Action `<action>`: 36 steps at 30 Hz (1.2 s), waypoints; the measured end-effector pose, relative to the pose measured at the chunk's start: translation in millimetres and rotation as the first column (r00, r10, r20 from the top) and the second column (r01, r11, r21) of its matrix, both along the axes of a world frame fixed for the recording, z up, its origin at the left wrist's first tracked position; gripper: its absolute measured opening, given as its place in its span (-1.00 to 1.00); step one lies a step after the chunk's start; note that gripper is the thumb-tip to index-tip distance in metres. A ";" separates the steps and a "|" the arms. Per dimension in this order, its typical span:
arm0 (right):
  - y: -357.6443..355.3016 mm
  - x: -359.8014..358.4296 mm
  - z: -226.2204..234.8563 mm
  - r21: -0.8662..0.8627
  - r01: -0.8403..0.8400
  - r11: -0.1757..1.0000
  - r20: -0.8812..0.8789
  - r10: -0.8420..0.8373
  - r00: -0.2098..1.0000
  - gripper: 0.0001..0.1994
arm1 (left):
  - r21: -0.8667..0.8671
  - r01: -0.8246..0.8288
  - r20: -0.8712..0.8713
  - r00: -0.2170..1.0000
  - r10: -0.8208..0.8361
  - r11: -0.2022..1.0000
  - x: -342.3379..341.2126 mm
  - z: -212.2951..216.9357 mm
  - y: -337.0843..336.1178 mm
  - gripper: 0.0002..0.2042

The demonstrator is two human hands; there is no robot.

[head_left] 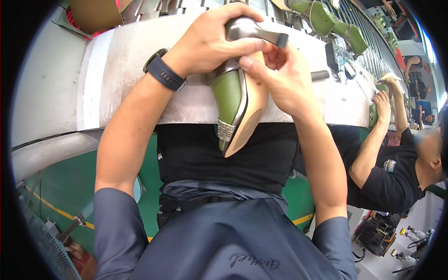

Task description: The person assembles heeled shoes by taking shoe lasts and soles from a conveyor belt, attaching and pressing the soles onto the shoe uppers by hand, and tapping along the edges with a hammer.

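Both hands hold a green high-heeled shoe (233,100) sole-up over the grey worktable's (116,70) edge. The left hand (212,39) clasps its metallic heel end; the right hand (280,74) pinches the smooth tan sole (a glittering band wraps the pointed toe).

Bright, even overhead light; the pale bench (116,60) under the left hand (210,42) is nearly washed out, with soft glare on the shoe (235,100) between both hands. Shadows are weak, just below the right hand (284,79). Heavy fisheye bending and black corners; far right background is soft.
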State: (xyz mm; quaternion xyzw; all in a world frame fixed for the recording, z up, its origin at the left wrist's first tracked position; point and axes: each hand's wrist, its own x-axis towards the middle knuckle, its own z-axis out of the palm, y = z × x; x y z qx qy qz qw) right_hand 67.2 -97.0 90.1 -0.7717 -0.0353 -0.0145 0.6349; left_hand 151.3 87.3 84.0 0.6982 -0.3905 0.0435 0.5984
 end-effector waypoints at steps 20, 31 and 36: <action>-2.8 -19.8 22.5 -0.623 -0.055 0.780 0.414 0.389 0.823 -0.50 | 0.232 -0.340 0.203 0.933 0.296 0.911 -123.0 -10.6 82.9 -0.26; 4.7 -8.4 31.6 -0.743 -0.074 0.665 0.389 0.519 0.761 -0.43 | 0.323 -0.436 0.313 0.887 0.340 0.840 -135.8 -5.6 62.7 -0.31; 1.0 -4.4 29.2 -0.752 -0.095 0.652 0.396 0.563 0.726 -0.33 | 0.364 -0.425 0.334 0.890 0.309 0.829 -136.0 -6.3 60.6 -0.32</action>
